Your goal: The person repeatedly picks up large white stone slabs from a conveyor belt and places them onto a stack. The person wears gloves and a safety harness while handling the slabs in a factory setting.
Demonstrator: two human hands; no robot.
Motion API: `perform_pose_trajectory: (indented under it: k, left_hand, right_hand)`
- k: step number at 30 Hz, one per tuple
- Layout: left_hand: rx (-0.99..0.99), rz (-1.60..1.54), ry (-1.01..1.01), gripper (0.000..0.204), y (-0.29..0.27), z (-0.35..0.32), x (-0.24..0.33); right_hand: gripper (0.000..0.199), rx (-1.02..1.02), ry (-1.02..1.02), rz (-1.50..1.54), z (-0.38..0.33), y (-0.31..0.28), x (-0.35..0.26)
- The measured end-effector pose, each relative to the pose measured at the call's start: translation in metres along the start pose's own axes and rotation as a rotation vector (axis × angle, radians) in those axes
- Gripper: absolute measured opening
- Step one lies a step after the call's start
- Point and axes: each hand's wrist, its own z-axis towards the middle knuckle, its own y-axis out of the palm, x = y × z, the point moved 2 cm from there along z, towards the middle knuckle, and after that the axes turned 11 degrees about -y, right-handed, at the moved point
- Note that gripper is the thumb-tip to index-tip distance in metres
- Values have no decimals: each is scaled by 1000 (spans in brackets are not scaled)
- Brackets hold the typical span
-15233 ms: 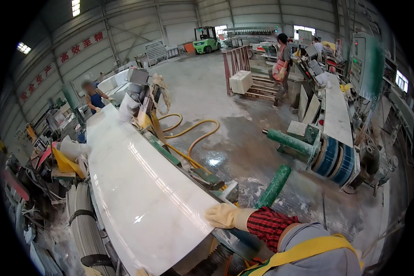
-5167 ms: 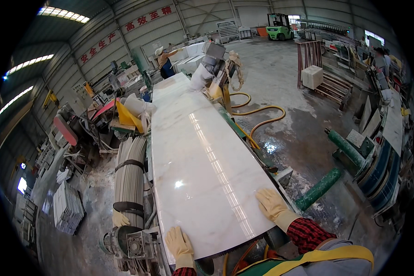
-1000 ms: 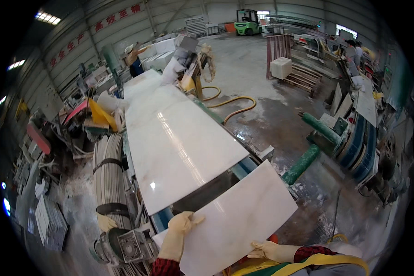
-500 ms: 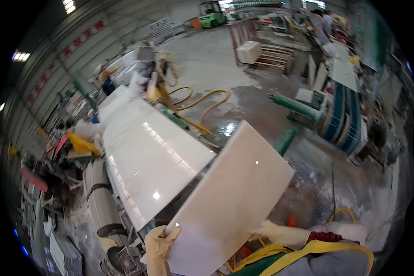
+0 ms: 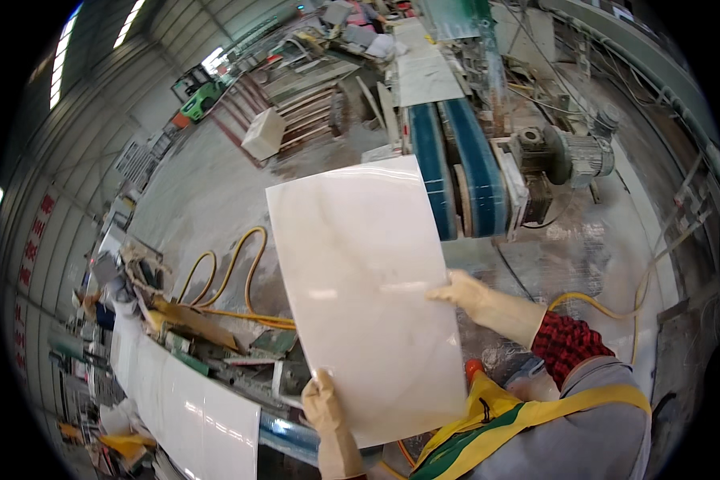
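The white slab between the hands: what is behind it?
Beyond the slab, blue belts show at upper right and a yellow hose at left; what it covers cannot be seen.

Head cam, left fisheye of two: on the wearer's head, looking down and ahead past left hand [image 5: 324,406] and right hand [image 5: 474,299]. Slab [image 5: 360,320] close, mid-frame; forklift [image 5: 203,102] far, upper left. View tilted, edges bowed, black rim.

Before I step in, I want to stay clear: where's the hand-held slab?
In the head view, the white slab is central, between the left hand at lower left and the right hand at right, its upper right corner near the blue belts.
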Motion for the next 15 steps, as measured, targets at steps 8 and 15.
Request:
perform_pose_trajectory:
  k: [8,15]
  left_hand:
    - [-195,325,-75,65,179,31,30]
    - [-332,526,-53,66,246,53,62]
  right_hand:
    - [43,406,-43,113,30,-156,9]
    - [54,653,47,92,55,-225,48]
